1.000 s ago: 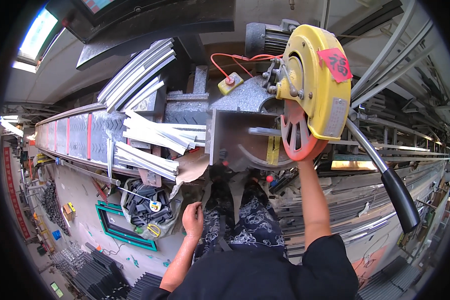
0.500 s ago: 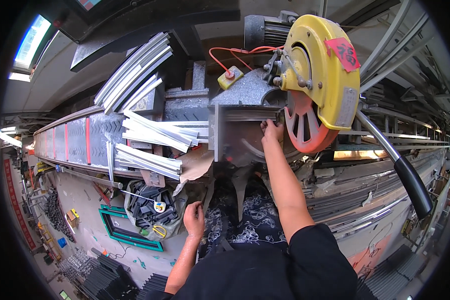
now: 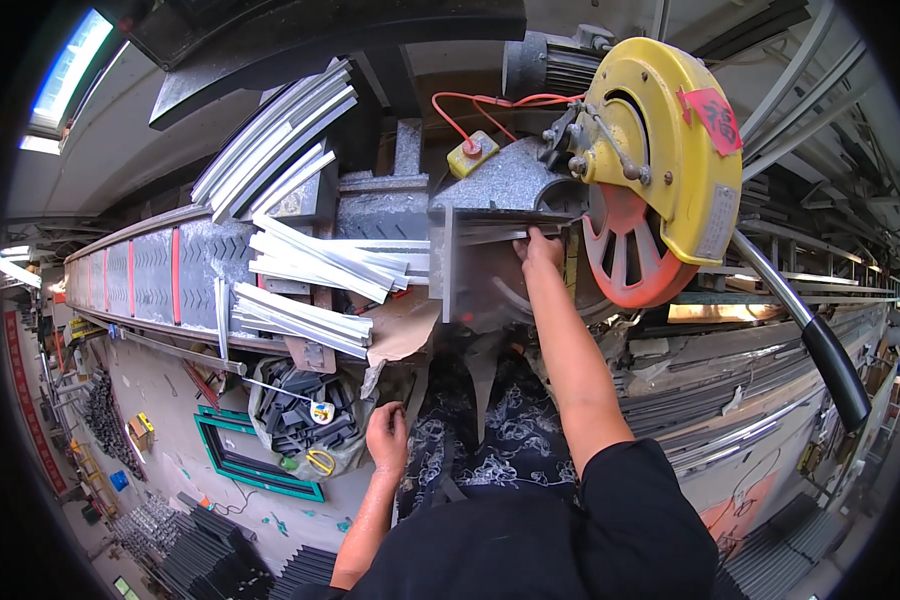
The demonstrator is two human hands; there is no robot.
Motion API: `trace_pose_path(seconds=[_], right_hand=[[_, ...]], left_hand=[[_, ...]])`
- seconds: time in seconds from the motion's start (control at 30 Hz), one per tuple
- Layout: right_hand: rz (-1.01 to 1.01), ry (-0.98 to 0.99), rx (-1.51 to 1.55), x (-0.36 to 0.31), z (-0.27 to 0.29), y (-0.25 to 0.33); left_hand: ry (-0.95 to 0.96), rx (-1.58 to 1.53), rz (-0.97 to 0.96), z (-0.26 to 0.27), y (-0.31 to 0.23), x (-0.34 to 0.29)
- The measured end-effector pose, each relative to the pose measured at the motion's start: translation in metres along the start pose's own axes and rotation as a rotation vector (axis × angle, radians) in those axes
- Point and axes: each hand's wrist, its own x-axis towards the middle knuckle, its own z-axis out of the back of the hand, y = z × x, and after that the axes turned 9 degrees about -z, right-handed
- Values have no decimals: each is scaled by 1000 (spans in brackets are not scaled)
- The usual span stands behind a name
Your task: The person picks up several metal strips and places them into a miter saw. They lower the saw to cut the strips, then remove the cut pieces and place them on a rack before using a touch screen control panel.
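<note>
My right hand (image 3: 540, 248) reaches forward to the bed of a chop saw and pinches the end of a thin aluminium profile (image 3: 490, 237) lying against the fence. It sits just left of the orange-red saw blade (image 3: 625, 255), which is under a yellow guard (image 3: 670, 150). The saw's arm with its black handle (image 3: 835, 370) sticks out to the right, untouched. My left hand (image 3: 388, 437) hangs low beside my leg, fingers loosely curled, holding nothing.
Cut aluminium profiles (image 3: 310, 265) are piled on the grey roller table (image 3: 150, 275) left of the saw. A bag of dark offcuts (image 3: 305, 420) stands on the floor below, beside a green frame (image 3: 240, 470). Long metal stock (image 3: 770, 300) lies on racks at right.
My right hand has left the spot below the blade and moved up and left to the profile at the fence. My left hand has stayed by my leg.
</note>
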Motion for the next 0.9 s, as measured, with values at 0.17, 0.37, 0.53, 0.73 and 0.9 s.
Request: trace_pose_path(seconds=[0.17, 0.37, 0.53, 0.73, 0.9], right_hand=[[118, -171, -108, -9, -13, 0], [120, -220, 3, -6, -20, -3], [36, -209, 124, 1, -25, -4], [4, -163, 226, 3, -18, -14], [-16, -45, 31, 3, -3, -9]], left_hand=[[13, -46, 5, 0, 3, 2], [43, -14, 49, 3, 7, 3], [30, -4, 50, 3, 11, 4], [30, -18, 60, -3, 17, 6], [42, -32, 120, -4, 20, 7]])
